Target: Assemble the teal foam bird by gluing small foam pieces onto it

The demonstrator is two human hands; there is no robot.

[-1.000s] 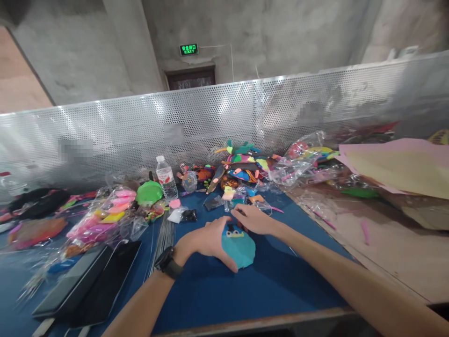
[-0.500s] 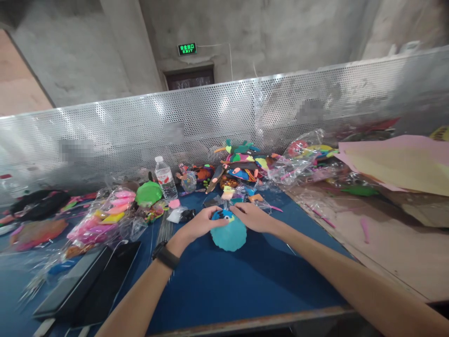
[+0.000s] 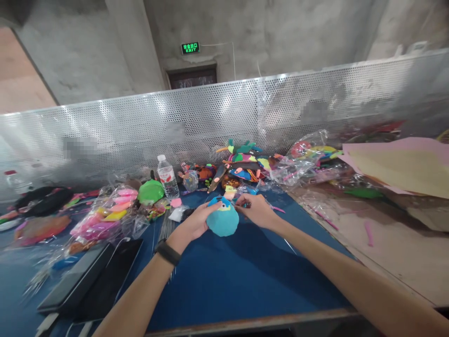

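A round turquoise clay figure with a blue top, a yellow patch and one white-and-black eye is held up over the blue tabletop. My left hand grips its left side, thumb across the front near the eye and the other fingers behind. By the figure's upper right edge is my right hand, its fingers curled and pinched together. Whatever they pinch is too small to make out. Just beyond the hands lies a pale yellow and peach piece of clay.
Behind stand a water bottle and a heap of coloured clay figures. Bagged clay, a green clay lump and thin wires lie left, near a black phone-like slab. Coloured sheets lie right. A perforated metal screen runs behind.
My right hand has come off the top of the clay figure and moved to its right edge, fingers now pinched. The figure has shifted slightly up and left in my left hand.
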